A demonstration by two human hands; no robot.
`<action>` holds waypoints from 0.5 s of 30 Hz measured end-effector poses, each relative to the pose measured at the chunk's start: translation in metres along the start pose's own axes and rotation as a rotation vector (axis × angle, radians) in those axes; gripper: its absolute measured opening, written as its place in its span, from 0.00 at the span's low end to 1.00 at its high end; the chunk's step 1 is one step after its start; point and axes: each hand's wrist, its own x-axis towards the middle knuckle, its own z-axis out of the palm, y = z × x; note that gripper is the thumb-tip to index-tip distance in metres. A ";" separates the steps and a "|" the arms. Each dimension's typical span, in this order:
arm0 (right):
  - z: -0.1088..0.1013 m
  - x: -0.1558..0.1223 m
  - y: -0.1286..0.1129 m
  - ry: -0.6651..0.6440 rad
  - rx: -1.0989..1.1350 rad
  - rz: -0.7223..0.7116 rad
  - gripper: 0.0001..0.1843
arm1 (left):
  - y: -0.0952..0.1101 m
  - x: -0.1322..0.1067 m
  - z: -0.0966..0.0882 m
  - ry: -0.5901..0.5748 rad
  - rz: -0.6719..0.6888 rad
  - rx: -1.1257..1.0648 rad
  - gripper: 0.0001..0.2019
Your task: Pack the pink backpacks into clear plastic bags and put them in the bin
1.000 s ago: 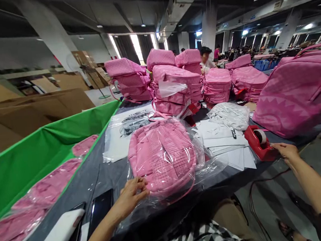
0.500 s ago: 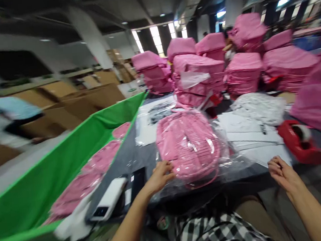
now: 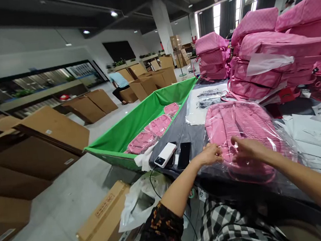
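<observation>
A pink backpack lies flat on the dark-covered table inside a clear plastic bag. My left hand is at the near left edge of this bag, its fingers curled closed on the plastic. Over the backpack's front hovers or rests my right hand; its fingers are bent and the thumb stands apart from them. I see nothing held in it. Contact between the right fingertips and the plastic cannot be made out.
Left of the table, a green-walled bin contains several bagged pink backpacks. A white phone-like device and a black phone lie near the table edge. Stacked pink backpacks stand behind. Cardboard boxes and a seated person are leftward.
The view has turned left. My right hand has come from the white sheets at the right to above the bagged backpack. My left hand stays at the bag's left edge.
</observation>
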 end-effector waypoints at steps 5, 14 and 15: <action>0.002 -0.013 0.001 0.192 0.006 -0.003 0.10 | -0.005 0.003 0.000 -0.006 0.021 -0.017 0.06; 0.031 -0.012 -0.042 0.122 -0.146 -0.070 0.17 | -0.002 0.007 -0.007 -0.049 0.036 -0.003 0.09; 0.032 -0.017 -0.039 0.197 -0.133 -0.083 0.16 | -0.004 0.009 -0.014 -0.055 0.040 -0.035 0.10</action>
